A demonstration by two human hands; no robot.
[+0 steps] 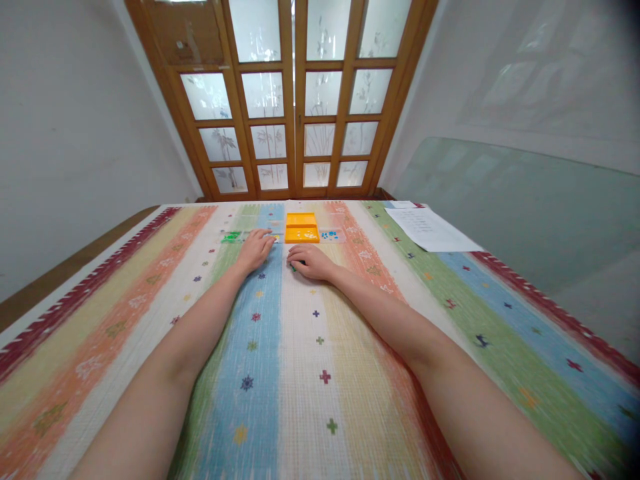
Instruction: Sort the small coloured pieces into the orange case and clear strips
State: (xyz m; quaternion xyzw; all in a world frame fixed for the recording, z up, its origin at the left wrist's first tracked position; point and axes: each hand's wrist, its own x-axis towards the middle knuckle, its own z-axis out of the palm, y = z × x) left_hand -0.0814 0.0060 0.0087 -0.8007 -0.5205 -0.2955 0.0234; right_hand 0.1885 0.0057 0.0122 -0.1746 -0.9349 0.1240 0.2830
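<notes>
My left hand (pixel 257 249) reaches over the near edge of a clear plastic box on the left, its fingers stretched out and slightly apart. Small green pieces (pixel 232 237) lie in that box, and a yellow bit (pixel 276 238) shows by the fingertips. My right hand (pixel 311 261) rests on the cloth with its fingers curled in; a small dark green thing (pixel 299 264) shows among them, too small to name. Just beyond both hands stands an open orange-yellow case (pixel 302 219), with small white pieces (pixel 306 235) in its near half.
Right of the case, a clear box holds small blue pieces (pixel 330 235). Printed paper sheets (pixel 427 230) lie at the far right. A striped, patterned tablecloth (pixel 310 400) covers the table. Wood-framed glass doors (pixel 295 120) stand behind, and a pale green panel (pixel 515 207) leans right.
</notes>
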